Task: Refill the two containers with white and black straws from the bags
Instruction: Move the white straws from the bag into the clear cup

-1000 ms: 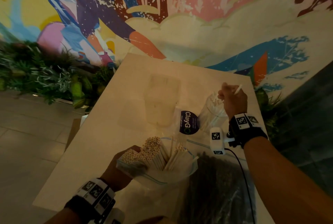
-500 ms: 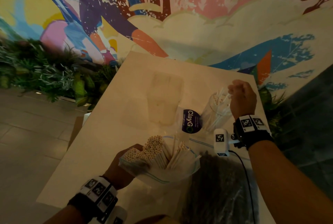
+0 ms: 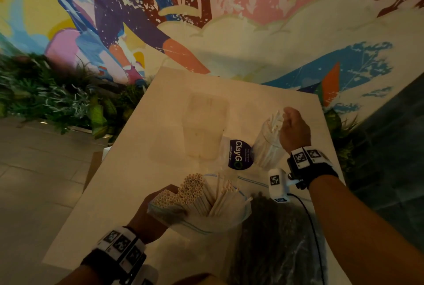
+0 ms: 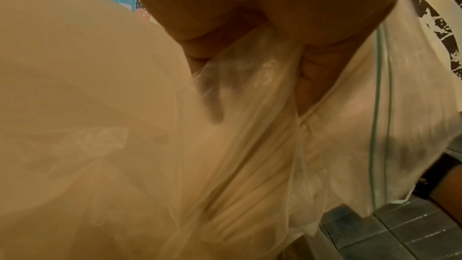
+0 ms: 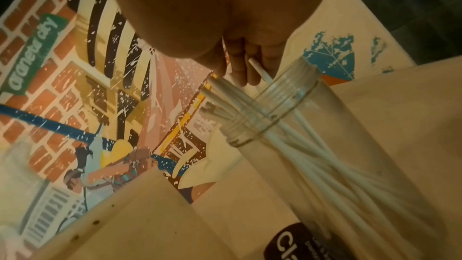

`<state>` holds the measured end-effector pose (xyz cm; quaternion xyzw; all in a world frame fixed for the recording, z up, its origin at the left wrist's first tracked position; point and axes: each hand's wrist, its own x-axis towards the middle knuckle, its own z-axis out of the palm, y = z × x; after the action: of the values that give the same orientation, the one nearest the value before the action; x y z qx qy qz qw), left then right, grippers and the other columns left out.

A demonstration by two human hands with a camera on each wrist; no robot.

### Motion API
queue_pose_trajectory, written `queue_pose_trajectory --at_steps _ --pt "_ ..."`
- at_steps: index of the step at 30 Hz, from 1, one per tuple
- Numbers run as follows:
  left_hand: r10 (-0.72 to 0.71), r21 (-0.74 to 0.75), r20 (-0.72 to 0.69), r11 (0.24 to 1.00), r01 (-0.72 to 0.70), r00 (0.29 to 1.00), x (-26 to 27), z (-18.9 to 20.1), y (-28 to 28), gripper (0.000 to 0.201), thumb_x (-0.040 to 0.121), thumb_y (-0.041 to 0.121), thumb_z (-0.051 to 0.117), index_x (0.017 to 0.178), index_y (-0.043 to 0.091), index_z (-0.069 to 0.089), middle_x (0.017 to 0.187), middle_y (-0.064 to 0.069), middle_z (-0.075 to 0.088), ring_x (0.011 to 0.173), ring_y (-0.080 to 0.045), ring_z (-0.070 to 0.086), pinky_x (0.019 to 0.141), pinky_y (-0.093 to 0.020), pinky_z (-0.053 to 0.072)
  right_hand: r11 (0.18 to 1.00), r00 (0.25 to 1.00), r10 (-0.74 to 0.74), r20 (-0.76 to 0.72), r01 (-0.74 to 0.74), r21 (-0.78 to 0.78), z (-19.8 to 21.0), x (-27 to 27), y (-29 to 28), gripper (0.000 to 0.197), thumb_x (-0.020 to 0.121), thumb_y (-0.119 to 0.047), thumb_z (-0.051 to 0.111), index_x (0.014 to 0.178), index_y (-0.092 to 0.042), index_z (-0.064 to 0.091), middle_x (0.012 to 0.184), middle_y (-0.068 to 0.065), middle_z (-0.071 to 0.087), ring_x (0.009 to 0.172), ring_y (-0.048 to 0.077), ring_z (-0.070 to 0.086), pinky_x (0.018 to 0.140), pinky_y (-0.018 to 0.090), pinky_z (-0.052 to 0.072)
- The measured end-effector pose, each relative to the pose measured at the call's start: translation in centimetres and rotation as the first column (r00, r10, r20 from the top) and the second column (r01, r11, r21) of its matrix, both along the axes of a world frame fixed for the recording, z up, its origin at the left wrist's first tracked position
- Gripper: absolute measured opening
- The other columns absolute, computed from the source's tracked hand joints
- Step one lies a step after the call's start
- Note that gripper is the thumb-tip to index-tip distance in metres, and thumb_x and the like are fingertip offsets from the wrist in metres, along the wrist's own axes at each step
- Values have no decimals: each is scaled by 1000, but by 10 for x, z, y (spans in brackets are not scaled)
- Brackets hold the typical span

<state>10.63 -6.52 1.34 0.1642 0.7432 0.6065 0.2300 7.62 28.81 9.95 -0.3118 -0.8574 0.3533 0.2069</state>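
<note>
My left hand (image 3: 153,215) grips the side of a clear zip bag (image 3: 207,221) full of white straws (image 3: 195,190), holding its mouth up. In the left wrist view my fingers (image 4: 310,78) pinch the bag's plastic (image 4: 250,78). My right hand (image 3: 294,129) is at the mouth of a clear round jar (image 3: 267,144) at the right of the table. There it pinches a white straw (image 5: 258,69) whose lower end is inside the jar (image 5: 325,145), among several other white straws. A second clear container (image 3: 206,128) stands empty to the jar's left. A bag of black straws (image 3: 280,241) lies near me on the right.
A dark round ClayGo sticker (image 3: 240,154) lies between the two containers. The pale table (image 3: 128,170) ends at a painted mural wall (image 3: 229,32). Plants (image 3: 46,96) line the floor on the left, and dark tiles lie to the right.
My right hand has come down from above the jar to its mouth and turned the straw downward, so the straw now reaches into the jar. My left hand keeps holding the bag.
</note>
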Motion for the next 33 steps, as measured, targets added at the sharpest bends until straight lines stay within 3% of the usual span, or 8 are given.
queue_pose_trajectory --at_steps 4,9,12,15,18,25,29,33 --pt "25 48 -21 999 -24 999 2 2 -4 53 74 -22 61 90 27 72 91 6 73 88 -13 68 78 -21 54 993 991 115 68 -117 29 2 1 -4 44 98 -34 46 134 -9 50 139 13 52 127 30 48 105 35 35" --pt "37 2 22 999 -37 999 4 7 0 68 74 -23 60 79 44 72 83 23 71 82 3 66 74 -9 50 958 975 174 -136 -136 253 11 15 -20 44 83 -34 54 120 -13 63 130 9 58 122 26 52 101 33 40" --pt "42 -125 71 992 -33 997 4 -4 -4 46 79 -16 60 96 25 71 93 14 71 97 -6 62 79 -3 45 974 950 226 -215 -214 78 25 33 -38 23 86 -18 65 109 -19 66 109 -4 67 97 12 61 88 13 43" --pt "21 -299 155 954 27 988 -1 -13 -1 39 87 -5 56 123 7 48 121 -7 54 115 -3 51 88 -6 35 925 918 352 -184 -371 -83 18 57 -43 26 84 -5 67 96 -29 68 96 -8 72 90 11 67 86 24 50" --pt "41 -370 231 928 49 972 -2 -17 3 55 93 3 48 140 -2 19 147 -16 30 136 -26 31 102 -16 27 854 904 421 -71 -422 -305 -5 78 -36 39 79 13 61 89 -24 68 82 -5 74 80 13 69 75 29 52" --pt "128 -332 225 942 -47 966 -1 -21 0 41 88 -16 44 128 -15 38 134 -29 44 125 -38 42 86 -19 43 509 793 609 23 -368 -778 -33 109 -59 50 56 20 62 97 -7 64 85 10 71 71 16 67 61 25 56" --pt "155 -262 185 960 -104 970 1 -21 3 37 89 -18 37 125 -24 31 125 -28 46 116 -36 46 104 -36 32 549 788 616 -15 -443 -708 -35 108 -82 56 68 25 67 103 -18 62 95 6 68 80 9 65 70 23 55" --pt "164 -215 270 971 -107 949 2 -14 -2 31 87 -18 44 86 2 68 92 -10 54 69 4 58 71 -3 43 599 818 567 -102 -494 -630 -33 105 -106 56 69 17 72 101 -27 63 86 -8 73 82 4 67 73 22 53"
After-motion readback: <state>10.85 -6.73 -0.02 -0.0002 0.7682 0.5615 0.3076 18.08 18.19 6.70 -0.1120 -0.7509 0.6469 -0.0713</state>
